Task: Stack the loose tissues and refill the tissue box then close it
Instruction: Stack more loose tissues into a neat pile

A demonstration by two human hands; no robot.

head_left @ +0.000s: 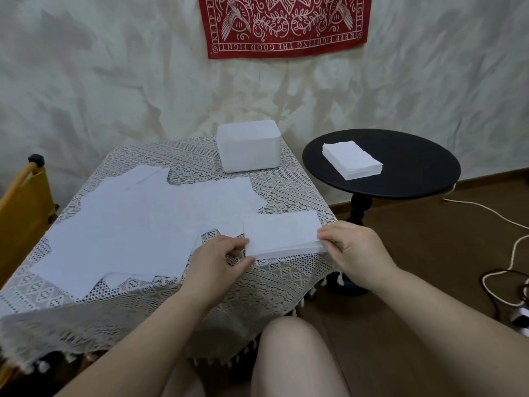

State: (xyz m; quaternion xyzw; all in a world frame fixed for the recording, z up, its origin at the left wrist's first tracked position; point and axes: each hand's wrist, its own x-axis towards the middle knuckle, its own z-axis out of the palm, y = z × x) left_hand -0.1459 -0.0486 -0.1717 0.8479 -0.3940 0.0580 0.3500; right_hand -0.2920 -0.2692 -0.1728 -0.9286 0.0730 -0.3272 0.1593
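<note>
Head view: a seated person squares up a small stack (282, 234) of white tissues at the near right corner of a lace-covered table (289, 282). The left hand (220, 260) pinches the stack's near left corner between thumb and curled fingers; the right hand (347, 247) grips its right end, fingertips curled on the edge. Loose tissues (128, 224) lie overlapping across the middle and left of the table, not yet gathered. The white box (248, 149) stands at the far edge, well apart from the stack; whether it is open cannot be made out from this angle. A second, thicker pile (352, 160) rests on the round black side table (400, 184) to the right. A red bandana (283, 24) hangs on the wall behind.

The step in hand appears to be aligning the stack's edges. Done well, it likely calls for a light touch: both hands pressing inward from opposite ends so the sheets slide flush without creasing, with the stack kept flat on the cloth, since the lace could snag a dragged corner. Most of the task seems to lie ahead.
</note>
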